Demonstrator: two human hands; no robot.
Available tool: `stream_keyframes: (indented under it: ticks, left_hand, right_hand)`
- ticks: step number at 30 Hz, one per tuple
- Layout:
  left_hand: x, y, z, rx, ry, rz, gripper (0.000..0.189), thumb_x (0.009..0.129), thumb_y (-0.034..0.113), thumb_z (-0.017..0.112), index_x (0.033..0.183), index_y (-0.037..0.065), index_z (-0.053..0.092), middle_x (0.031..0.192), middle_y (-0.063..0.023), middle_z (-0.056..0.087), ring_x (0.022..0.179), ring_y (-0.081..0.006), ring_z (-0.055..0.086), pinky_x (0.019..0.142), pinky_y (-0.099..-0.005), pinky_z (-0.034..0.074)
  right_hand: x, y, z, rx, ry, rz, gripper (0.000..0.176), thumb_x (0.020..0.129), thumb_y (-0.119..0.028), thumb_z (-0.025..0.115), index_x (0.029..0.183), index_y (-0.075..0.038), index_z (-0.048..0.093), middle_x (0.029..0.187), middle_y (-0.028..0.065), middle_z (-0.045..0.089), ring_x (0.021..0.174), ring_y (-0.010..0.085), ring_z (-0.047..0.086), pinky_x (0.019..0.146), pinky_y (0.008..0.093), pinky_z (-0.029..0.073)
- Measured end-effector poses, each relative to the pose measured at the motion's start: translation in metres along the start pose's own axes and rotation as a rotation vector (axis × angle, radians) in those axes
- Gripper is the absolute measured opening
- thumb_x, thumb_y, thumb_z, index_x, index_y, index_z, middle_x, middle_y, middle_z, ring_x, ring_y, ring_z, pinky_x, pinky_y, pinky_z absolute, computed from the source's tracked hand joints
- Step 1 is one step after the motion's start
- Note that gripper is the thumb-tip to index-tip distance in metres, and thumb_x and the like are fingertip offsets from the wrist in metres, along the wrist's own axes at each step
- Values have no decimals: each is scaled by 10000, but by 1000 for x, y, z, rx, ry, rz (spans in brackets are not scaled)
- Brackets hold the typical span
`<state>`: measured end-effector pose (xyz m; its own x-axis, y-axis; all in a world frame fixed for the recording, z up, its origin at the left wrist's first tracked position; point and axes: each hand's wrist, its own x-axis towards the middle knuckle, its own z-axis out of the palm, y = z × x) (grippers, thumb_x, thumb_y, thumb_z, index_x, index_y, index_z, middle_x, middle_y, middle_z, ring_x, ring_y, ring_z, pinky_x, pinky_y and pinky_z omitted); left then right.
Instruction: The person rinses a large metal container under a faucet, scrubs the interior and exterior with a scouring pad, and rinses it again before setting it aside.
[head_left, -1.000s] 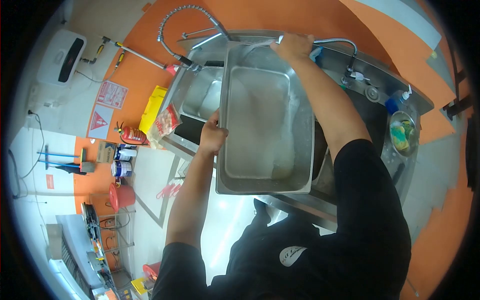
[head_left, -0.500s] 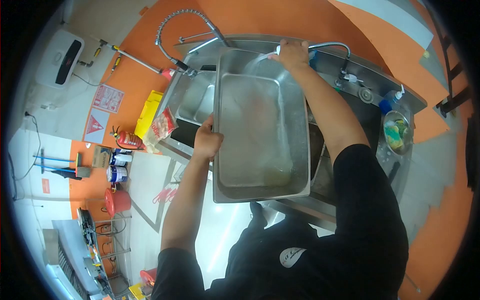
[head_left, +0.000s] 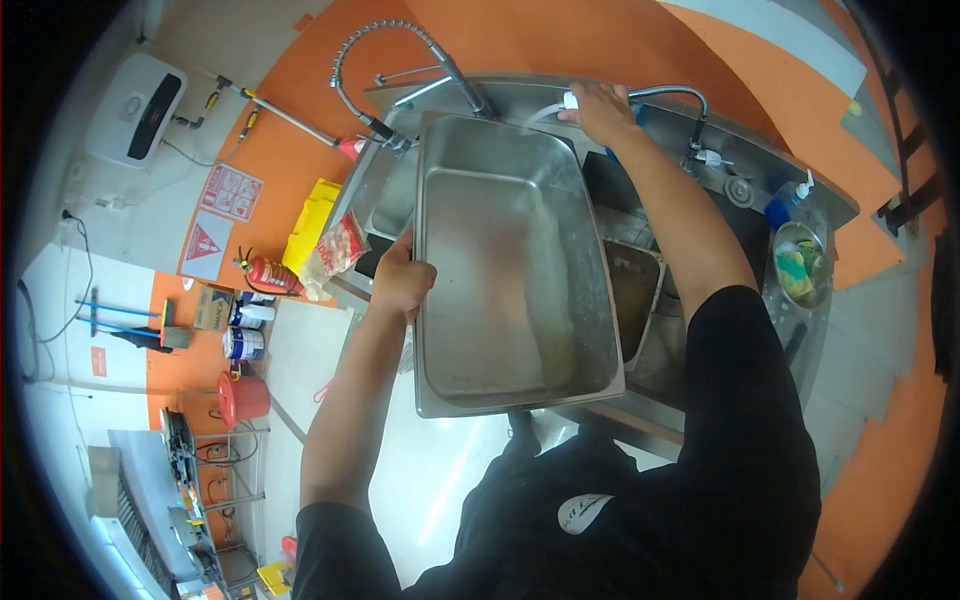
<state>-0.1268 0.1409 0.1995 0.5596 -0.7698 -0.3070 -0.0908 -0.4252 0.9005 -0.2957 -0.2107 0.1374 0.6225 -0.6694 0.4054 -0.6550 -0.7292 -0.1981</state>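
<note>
left hand (head_left: 403, 280): gripping deep steel pan (head_left: 475, 300) by its side | right hand (head_left: 603, 112): gripping white faucet nozzle (head_left: 570, 101) | pan: held over sink counter (head_left: 815, 320) | done: interior wet, water running in | left: cloudy water (head_left: 550, 320) (pooled along one side) undrained

Red warning-triangle sign (head_left: 203, 242) on orange wall (head_left: 275, 180) at left, red-printed sheet (head_left: 232, 192) adjoining, white shirt emblem (head_left: 585, 512), all wording illegible

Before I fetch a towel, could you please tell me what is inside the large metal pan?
Inside the metal pan, cloudy liquid pools along the right side; the base under it cannot be clearly seen.
</note>
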Motion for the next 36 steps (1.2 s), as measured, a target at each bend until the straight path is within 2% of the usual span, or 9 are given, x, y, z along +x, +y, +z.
stream_keyframes:
  ticks: [2, 4, 7, 9, 12, 14, 26, 31, 36]
  left_hand:
    - [7, -8, 1, 84, 44, 16, 634, 614, -97, 394, 1212, 13, 573, 873, -88, 638, 631, -156, 582, 494, -248, 429]
    - [5, -4, 6, 98, 23, -7, 689, 639, -152, 405, 1286, 45, 534, 1029, -116, 637, 868, -218, 626, 733, -301, 508]
    - [1, -4, 9, 69, 21, 10, 694, 635, -159, 404, 1286, 46, 535, 1034, -111, 637, 879, -216, 626, 735, -297, 505]
    - [-7, 2, 16, 76, 37, 44, 697, 630, -160, 404, 1283, 45, 536, 1028, -104, 638, 874, -206, 624, 728, -286, 500]
    - [-18, 12, 23, 89, 81, 94, 668, 637, -153, 393, 1254, 37, 560, 1031, -100, 651, 912, -184, 625, 780, -261, 481]
    - [-23, 18, 22, 100, 109, 105, 639, 648, -146, 381, 1228, 30, 583, 1042, -102, 663, 956, -172, 627, 837, -246, 468]
    - [-38, 30, 10, 256, 171, 187, 687, 643, -96, 438, 1311, 37, 526, 998, -89, 660, 883, -163, 616, 749, -250, 468]
    - [-27, 32, 10, 486, 206, 331, 642, 658, -82, 430, 1288, -8, 528, 1052, -128, 670, 967, -195, 632, 852, -275, 460]
    - [-8, 26, 7, 491, 167, 438, 649, 664, -90, 421, 1298, 3, 521, 1095, -152, 666, 1038, -216, 622, 896, -276, 447]
  right_hand:
    - [-5, 1, 0, 21, 84, -23, 520, 844, -490, 611, 1161, -80, 569, 1134, 131, 622, 1155, 279, 512, 970, 423, 309]
    - [-10, 1, -2, 47, 164, -39, 520, 847, -482, 610, 1169, -76, 567, 1147, 140, 615, 1166, 283, 504, 974, 419, 310]
    - [-14, -2, -6, 123, 221, -25, 517, 852, -486, 599, 1188, -94, 567, 1165, 143, 601, 1183, 277, 491, 979, 414, 305]
    - [-16, -4, -6, -25, 20, -1, 509, 845, -496, 597, 1188, -121, 573, 1144, 136, 605, 1184, 268, 491, 984, 411, 299]
    - [-19, 0, 4, -153, 6, -19, 489, 834, -503, 603, 1161, -139, 586, 1091, 118, 625, 1168, 255, 505, 984, 406, 301]
    - [-20, 3, 9, -147, -6, -32, 484, 831, -500, 608, 1153, -139, 589, 1080, 112, 631, 1166, 249, 510, 983, 402, 302]
    - [-48, 11, -10, -91, -224, -166, 420, 815, -466, 656, 1078, -139, 632, 1056, 101, 636, 1106, 253, 531, 981, 400, 310]
    - [-53, 21, -16, -47, -313, -253, 408, 806, -453, 665, 1068, -141, 634, 1028, 97, 632, 1097, 262, 526, 979, 395, 316]
    - [-53, 13, 4, -91, -50, -216, 402, 801, -434, 664, 1069, -137, 626, 1002, 94, 626, 1099, 260, 519, 986, 395, 320]
